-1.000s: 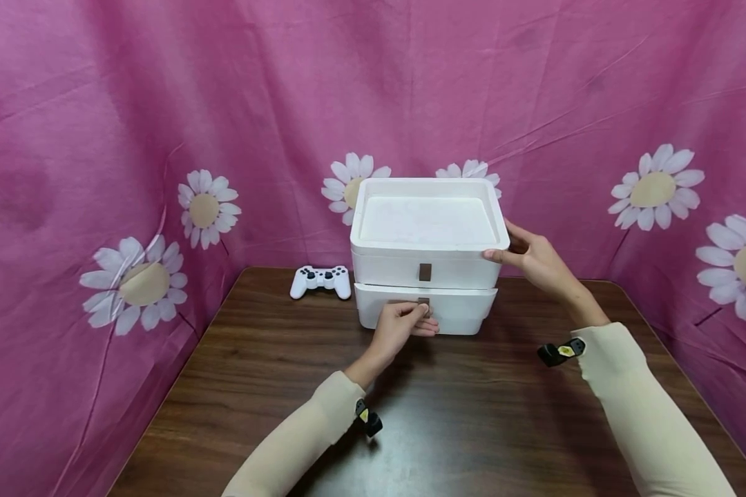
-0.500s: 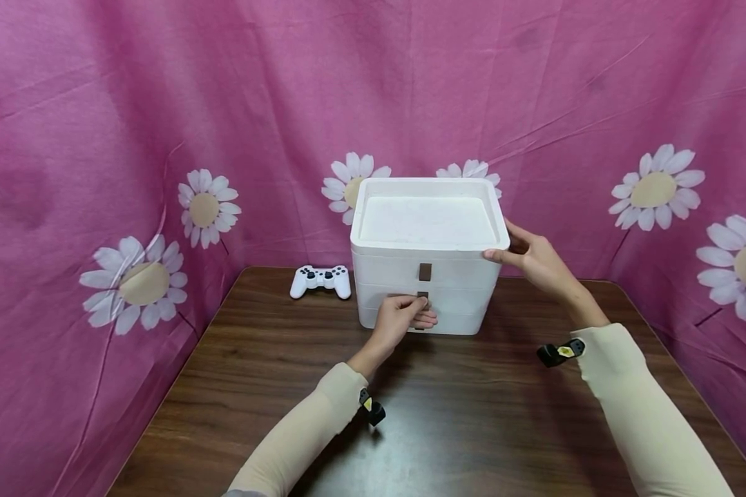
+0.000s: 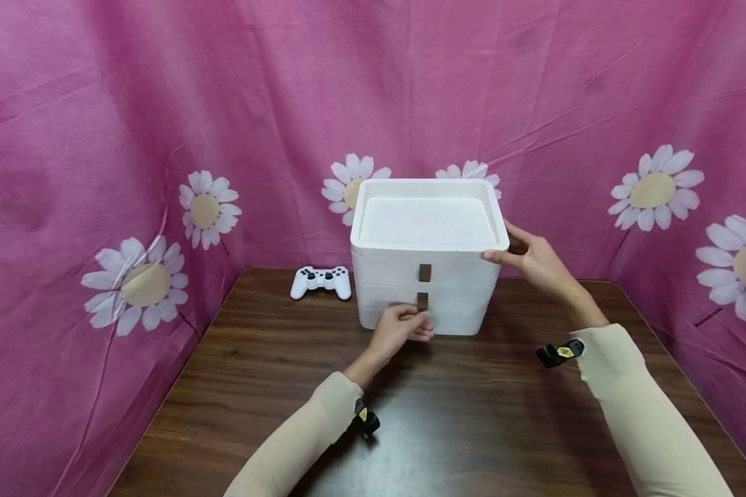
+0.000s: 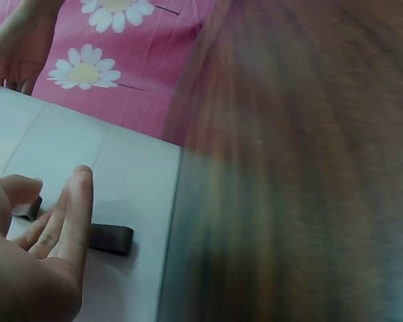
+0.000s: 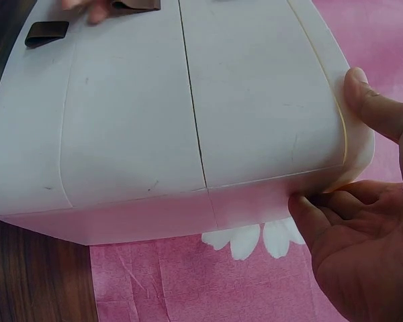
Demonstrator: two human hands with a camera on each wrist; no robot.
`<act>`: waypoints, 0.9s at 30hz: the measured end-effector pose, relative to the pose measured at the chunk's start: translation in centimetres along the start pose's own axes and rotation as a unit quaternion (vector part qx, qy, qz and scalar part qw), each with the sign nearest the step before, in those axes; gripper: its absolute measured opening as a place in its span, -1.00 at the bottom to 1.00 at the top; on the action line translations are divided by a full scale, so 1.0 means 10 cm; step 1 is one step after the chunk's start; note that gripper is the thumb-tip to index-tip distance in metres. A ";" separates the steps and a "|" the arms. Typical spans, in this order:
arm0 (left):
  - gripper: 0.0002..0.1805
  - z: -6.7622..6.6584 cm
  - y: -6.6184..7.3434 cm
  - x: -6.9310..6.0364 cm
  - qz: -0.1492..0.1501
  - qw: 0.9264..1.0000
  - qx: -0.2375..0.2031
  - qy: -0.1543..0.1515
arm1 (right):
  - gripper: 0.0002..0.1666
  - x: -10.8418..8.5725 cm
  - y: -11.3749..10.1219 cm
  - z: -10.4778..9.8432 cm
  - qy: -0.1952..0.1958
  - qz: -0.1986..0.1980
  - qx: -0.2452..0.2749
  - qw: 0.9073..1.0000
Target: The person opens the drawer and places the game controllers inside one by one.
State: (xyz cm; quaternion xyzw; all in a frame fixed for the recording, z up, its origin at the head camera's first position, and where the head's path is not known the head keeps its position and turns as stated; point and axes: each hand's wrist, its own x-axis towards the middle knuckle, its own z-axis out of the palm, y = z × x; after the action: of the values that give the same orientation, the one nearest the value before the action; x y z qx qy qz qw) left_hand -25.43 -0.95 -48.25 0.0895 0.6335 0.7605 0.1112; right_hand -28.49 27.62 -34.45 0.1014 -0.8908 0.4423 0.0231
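A white plastic drawer unit [image 3: 379, 270] stands at the back of the table, its drawers flush. Brown pull tabs mark its front: the top tab [image 3: 425, 273] and the middle tab [image 3: 422, 301] show in the head view. My left hand [image 3: 393, 330] is just below the middle tab, thumb and fingers apart with nothing between them. Beyond its fingers in the left wrist view, the bottom tab [image 4: 114, 239] sticks out. My right hand [image 3: 539, 264] holds the unit's right front top corner, thumb at the rim and fingers against the side, as the right wrist view shows.
A white game controller [image 3: 320, 282] lies left of the drawer unit on the dark wooden table [image 3: 472, 414]. The unit's top is a shallow recessed tray with a raised rim [image 3: 432, 246]. A pink cloth [image 3: 273, 103] with daisies hangs behind and at both sides.
The middle drawer, sticking out a second ago, has gone in flush. My left hand has let go of its tab and dropped slightly lower. The right hand has stayed at the corner.
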 end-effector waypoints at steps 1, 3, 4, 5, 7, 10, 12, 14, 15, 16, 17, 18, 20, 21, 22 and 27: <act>-0.72 -0.01 -0.03 -0.02 -0.005 1.000 0.003 0.000 | 0.13 0.00 0.00 0.00 0.001 0.000 0.000 1.000; -0.71 -0.04 -0.08 -0.05 -0.013 1.000 0.009 0.003 | 0.12 0.00 0.00 0.00 0.003 0.000 -0.003 1.000; -0.71 -0.06 -0.11 -0.06 -0.017 1.000 0.012 0.007 | 0.12 0.00 0.00 0.00 0.004 -0.001 -0.003 1.000; -0.70 -0.08 -0.14 -0.08 -0.021 1.000 0.016 0.012 | 0.11 0.00 0.00 0.00 0.004 -0.001 -0.004 1.000; -0.69 -0.11 -0.19 -0.10 -0.029 0.999 0.022 0.023 | 0.11 -0.01 0.00 0.01 0.004 -0.001 -0.002 1.000; -0.68 -0.16 -0.26 -0.13 -0.041 0.998 0.029 0.033 | 0.12 -0.01 0.01 0.01 0.004 0.000 0.002 1.000; -0.66 -0.17 -0.30 -0.14 -0.048 0.998 0.033 0.034 | 0.12 -0.01 0.01 0.01 0.004 0.001 0.004 1.000; -0.64 -0.18 -0.33 -0.14 -0.059 0.997 0.031 0.027 | 0.12 -0.01 0.01 0.01 0.006 0.001 0.003 1.000; -0.62 -0.18 -0.34 -0.14 -0.061 0.998 0.027 0.021 | 0.12 -0.01 0.01 0.01 0.007 0.000 0.002 1.000; -0.61 -0.18 -0.36 -0.13 -0.064 0.998 0.021 0.014 | 0.11 -0.01 0.01 0.01 0.008 0.000 0.001 1.000; -0.60 -0.17 -0.37 -0.13 -0.068 0.998 0.013 0.008 | 0.11 -0.01 0.01 0.01 0.008 -0.001 -0.001 1.000; -0.60 -0.17 -0.38 -0.12 -0.071 0.997 0.003 0.003 | 0.11 0.00 0.01 0.02 0.009 -0.002 -0.001 1.000; -0.61 -0.17 -0.40 -0.11 -0.076 0.997 -0.020 -0.003 | 0.10 0.00 0.01 0.02 0.009 -0.004 -0.002 1.000; -0.63 -0.17 -0.41 -0.10 -0.078 0.997 -0.029 -0.003 | 0.10 0.00 0.02 0.03 0.009 -0.005 -0.002 1.000; -0.64 -0.16 -0.42 -0.10 -0.078 0.996 -0.034 -0.004 | 0.10 0.00 0.02 0.03 0.009 -0.005 -0.003 1.000; -0.62 -0.13 -0.41 -0.04 -0.077 0.996 -0.041 -0.023 | 0.10 0.00 0.03 0.03 0.013 -0.007 -0.006 1.000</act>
State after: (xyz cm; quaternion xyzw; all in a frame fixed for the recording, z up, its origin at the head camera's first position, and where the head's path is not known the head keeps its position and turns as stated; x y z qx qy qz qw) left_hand -25.14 -1.60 -52.52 0.0536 0.6042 0.7726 0.1876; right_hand -28.54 27.56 -34.81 0.1020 -0.8922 0.4384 0.0383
